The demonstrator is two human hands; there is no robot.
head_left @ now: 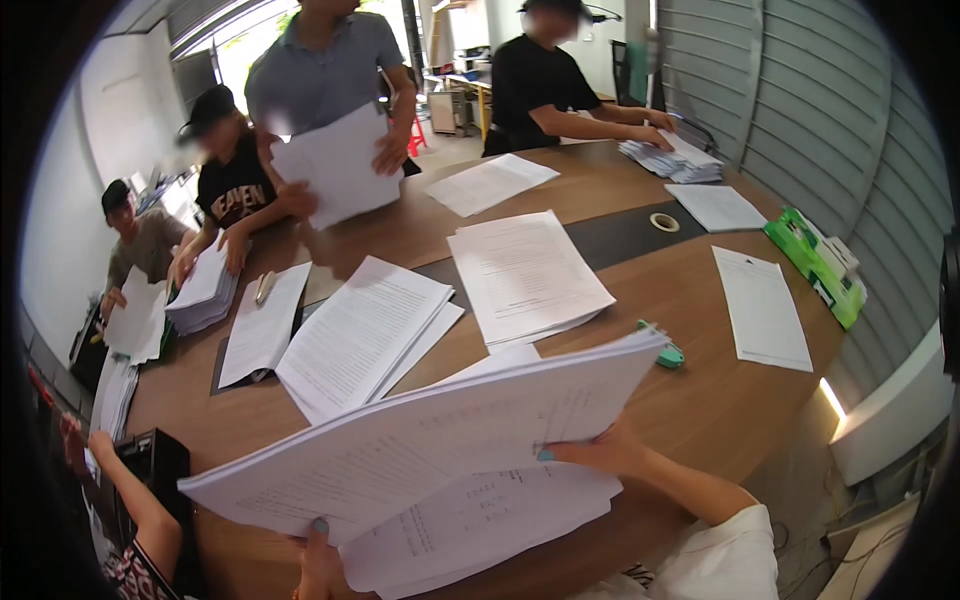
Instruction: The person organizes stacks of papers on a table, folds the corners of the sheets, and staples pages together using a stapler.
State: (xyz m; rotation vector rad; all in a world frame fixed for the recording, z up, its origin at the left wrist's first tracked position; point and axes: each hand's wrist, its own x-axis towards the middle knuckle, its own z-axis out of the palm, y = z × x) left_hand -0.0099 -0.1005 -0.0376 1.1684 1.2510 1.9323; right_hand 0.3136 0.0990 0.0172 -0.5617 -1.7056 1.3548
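Wooden table (725,425): spreads beneath the work toward 12 o'clock, bearing other papers.
Held sheaf (430,430): raised between both hands, tilted, its long upper edge climbing toward 2 o'clock. Handling it well likely calls for equal pressure from each hand, so loose pages neither fan nor slip, and an even edge.
Lower sheets (490,525): just under the sheaf, at 6 o'clock; whether a hand bears them too, I cannot tell.
Right hand (605,452): gripping the sheaf at 3 o'clock, thumb in front; most paper lies toward its 9.
Left hand (317,560): pinching the bottom edge at 7 o'clock; paper stretches toward its 1.
Green object (671,356): just past the sheaf's 2 o'clock corner; best kept clear of.
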